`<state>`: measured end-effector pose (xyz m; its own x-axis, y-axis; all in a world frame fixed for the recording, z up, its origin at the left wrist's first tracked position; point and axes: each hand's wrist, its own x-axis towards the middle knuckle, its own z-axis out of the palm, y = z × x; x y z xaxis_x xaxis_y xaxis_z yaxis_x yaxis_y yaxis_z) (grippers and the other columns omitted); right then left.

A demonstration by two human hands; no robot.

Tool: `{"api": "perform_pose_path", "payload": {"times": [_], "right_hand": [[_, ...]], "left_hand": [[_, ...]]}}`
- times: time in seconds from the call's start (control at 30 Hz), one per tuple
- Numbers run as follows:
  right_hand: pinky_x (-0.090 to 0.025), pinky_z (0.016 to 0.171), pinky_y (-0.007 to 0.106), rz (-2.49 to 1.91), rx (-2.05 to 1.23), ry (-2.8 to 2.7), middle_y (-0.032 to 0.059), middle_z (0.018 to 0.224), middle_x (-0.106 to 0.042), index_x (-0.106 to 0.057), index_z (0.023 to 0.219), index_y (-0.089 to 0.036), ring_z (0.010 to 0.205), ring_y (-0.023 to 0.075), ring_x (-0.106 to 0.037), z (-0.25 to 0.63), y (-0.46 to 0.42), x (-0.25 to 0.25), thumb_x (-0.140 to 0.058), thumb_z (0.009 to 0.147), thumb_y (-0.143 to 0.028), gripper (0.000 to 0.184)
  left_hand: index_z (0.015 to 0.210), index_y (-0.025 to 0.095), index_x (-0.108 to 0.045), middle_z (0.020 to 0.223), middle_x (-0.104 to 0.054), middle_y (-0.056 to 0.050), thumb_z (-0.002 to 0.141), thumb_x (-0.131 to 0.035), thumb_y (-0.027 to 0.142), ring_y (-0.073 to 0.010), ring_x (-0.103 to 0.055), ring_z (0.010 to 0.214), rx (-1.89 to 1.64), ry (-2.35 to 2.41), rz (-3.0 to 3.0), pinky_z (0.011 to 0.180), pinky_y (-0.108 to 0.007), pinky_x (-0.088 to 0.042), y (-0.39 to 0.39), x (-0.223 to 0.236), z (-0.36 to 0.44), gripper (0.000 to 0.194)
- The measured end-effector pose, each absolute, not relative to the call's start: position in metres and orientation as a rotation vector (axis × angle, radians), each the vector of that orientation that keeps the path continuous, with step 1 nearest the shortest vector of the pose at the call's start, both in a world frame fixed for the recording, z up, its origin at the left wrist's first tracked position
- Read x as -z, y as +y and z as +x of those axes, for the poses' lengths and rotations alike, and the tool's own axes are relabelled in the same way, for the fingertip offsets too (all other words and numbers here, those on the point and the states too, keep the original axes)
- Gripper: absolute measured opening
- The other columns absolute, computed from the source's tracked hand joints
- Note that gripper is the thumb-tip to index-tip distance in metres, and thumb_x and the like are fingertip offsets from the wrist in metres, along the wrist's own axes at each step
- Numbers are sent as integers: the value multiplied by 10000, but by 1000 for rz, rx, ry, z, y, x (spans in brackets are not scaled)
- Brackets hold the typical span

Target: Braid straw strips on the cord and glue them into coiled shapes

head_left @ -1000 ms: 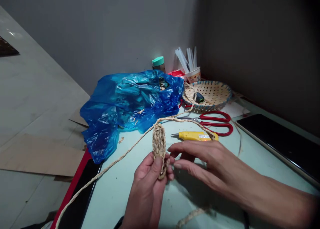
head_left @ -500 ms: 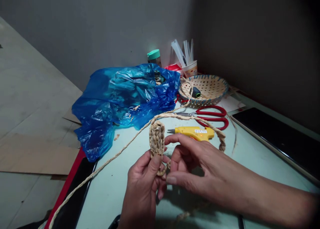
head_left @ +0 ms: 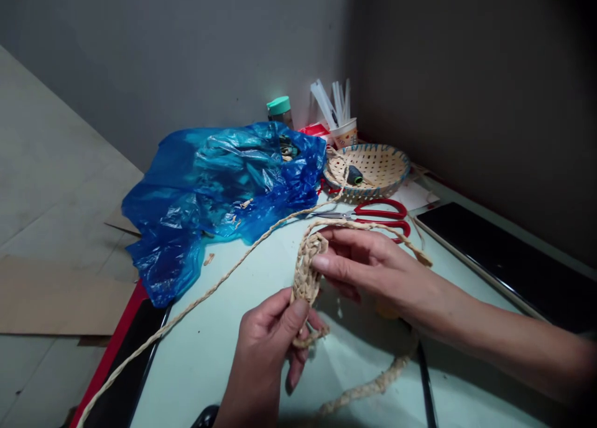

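Note:
A small oval piece of braided straw cord [head_left: 308, 267] stands tilted between my two hands. My left hand [head_left: 275, 328] pinches its lower end between thumb and fingers. At its upper right edge my right hand [head_left: 361, 260] grips it, thumb in front and fingers behind. A short curl of the cord hangs under the left thumb. From the top of the piece, twisted straw cord [head_left: 368, 224] runs off to the right behind my right hand. The yellow glue gun is almost wholly hidden under the right hand and forearm.
Red-handled scissors [head_left: 380, 210] lie behind my hands. Farther back are a woven basket [head_left: 396, 167] holding a dark thread spool [head_left: 355, 175], a cup of clear sticks [head_left: 346, 132] and a blue plastic bag [head_left: 224, 173]. A black flat panel [head_left: 504, 266] is at right.
My right hand has moved up and closed on the upper part of the braided piece, which now leans right. The glue gun has become covered. The view has shifted slightly.

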<state>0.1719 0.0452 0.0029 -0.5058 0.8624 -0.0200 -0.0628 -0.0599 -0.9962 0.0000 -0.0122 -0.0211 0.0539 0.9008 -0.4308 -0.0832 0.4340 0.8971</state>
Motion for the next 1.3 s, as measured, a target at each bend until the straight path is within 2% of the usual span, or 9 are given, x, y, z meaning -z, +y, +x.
{"api": "perform_pose_path", "payload": {"times": [0.2, 0.33, 0.43, 0.67, 0.83, 0.93, 1.07, 1.2, 1.3], "right_hand": [[-280, 477, 163, -788, -1858, -1406, -52, 677, -406, -551, 828, -168, 565, 67, -314, 181, 55, 0, -635, 910, -352, 219], [-225, 427, 160, -764, -1969, -1479, -77, 619, -326, -494, 735, -177, 516, 59, -237, 186, 60, -4, -670, 878, -322, 270], [-242, 424, 158, -805, -1953, -1584, -72, 627, -344, -502, 709, -170, 519, 57, -271, 187, 61, -8, -676, 867, -319, 279], [-294, 426, 152, -796, -1848, -1614, -65, 625, -400, -540, 736, -170, 518, 59, -336, 188, 60, -8, -661, 873, -352, 258], [-309, 419, 153, -741, -1888, -1593, -60, 623, -434, -538, 729, -162, 502, 56, -379, 182, 61, 4, -658, 876, -403, 307], [-363, 448, 169, -700, -1910, -1579, -51, 640, -519, -587, 858, -152, 488, 61, -440, 177, 61, 8, -648, 891, -411, 268], [-505, 661, 239, -717, -1899, -1593, 26, 861, -668, -574, 1185, -131, 653, 101, -597, 182, 59, -4, -629, 917, -335, 341], [-503, 768, 218, -771, -1552, -1688, 11, 939, -688, -680, 1055, -155, 830, 114, -636, 201, 59, -35, -646, 870, -151, 188], [-501, 777, 193, -802, -1200, -1571, -20, 899, -691, -708, 957, -177, 855, 106, -640, 219, 65, -50, -677, 841, -120, 133]], "left_hand": [[981, 158, -763, 775, -694, -56, 751, -731, 535, -24, -397, 398, -773, 1289, 835, 381, -181, -222, -14, 18, -1, 443], [936, 151, -792, 735, -679, -61, 620, -843, 508, -75, -498, 536, -691, 1302, 762, 489, -185, -340, -17, 16, 1, 479], [920, 140, -781, 641, -605, -15, 578, -882, 468, -69, -469, 531, -668, 1238, 681, 496, -176, -342, -18, 16, 4, 484], [1020, 151, -674, 562, -587, 19, 725, -803, 406, -77, -477, 444, -706, 1071, 770, 460, -192, -379, -16, 22, 6, 410], [1135, 123, -619, 523, -595, 7, 781, -748, 421, -90, -487, 440, -770, 1028, 823, 478, -205, -388, -16, 28, 6, 481], [1116, 108, -627, 497, -579, 11, 801, -730, 404, -97, -484, 446, -796, 1120, 847, 468, -205, -375, -17, 30, 6, 444], [1021, 128, -678, 546, -560, 19, 748, -781, 375, -88, -459, 496, -919, 1173, 757, 468, -187, -390, -12, 25, 5, 382], [862, 153, -722, 653, -620, 9, 572, -903, 346, -70, -484, 511, -1040, 1249, 547, 449, -165, -419, -4, 16, 1, 393], [794, 152, -726, 641, -626, 22, 514, -931, 318, -74, -527, 529, -1181, 1282, 452, 474, -155, -476, 1, 11, -5, 385]]}}
